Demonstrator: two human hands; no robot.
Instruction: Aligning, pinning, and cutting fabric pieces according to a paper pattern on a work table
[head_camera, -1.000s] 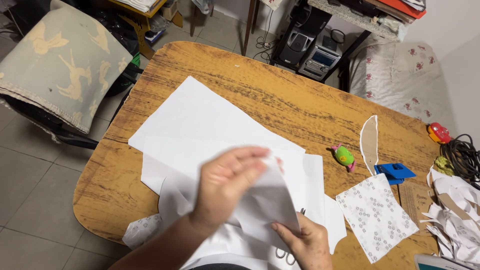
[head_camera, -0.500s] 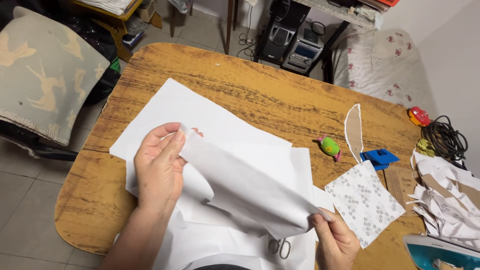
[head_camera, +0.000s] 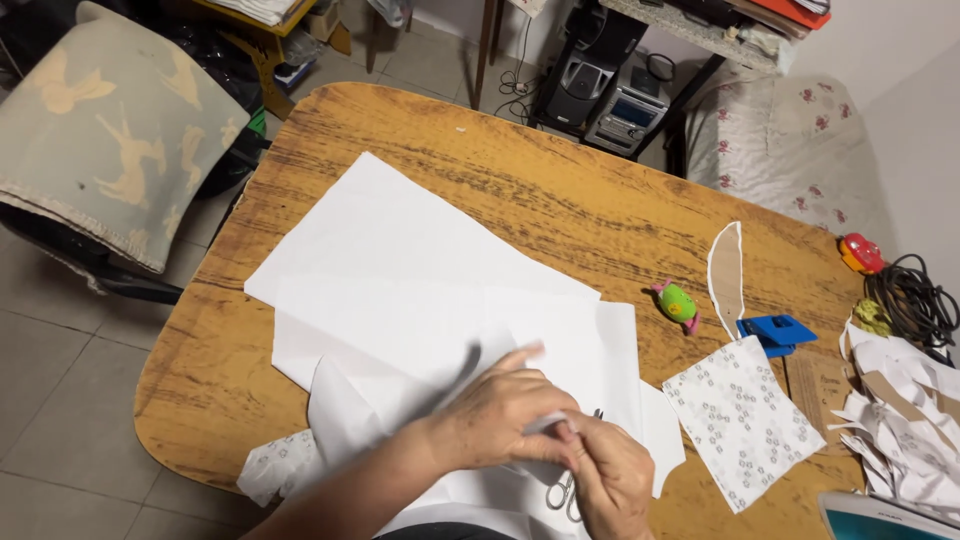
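Head view: left hand (head_camera: 500, 415) and right hand (head_camera: 608, 478) together pinch white paper (head_camera: 420, 300) above scissors (head_camera: 562, 490) on the table (head_camera: 560, 190).

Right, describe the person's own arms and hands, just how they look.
Both hands are bare: the left hand and right hand wear no gloves, and no rings or watch show. The left forearm is bare with no sleeve in view. The right arm is mostly out of frame, so any sleeve there cannot be told.

Both hands, left hand (head_camera: 500, 415) and right hand (head_camera: 610, 480), pinching white paper (head_camera: 400, 320) above scissors (head_camera: 562, 492) on wooden worktop (head_camera: 560, 190).
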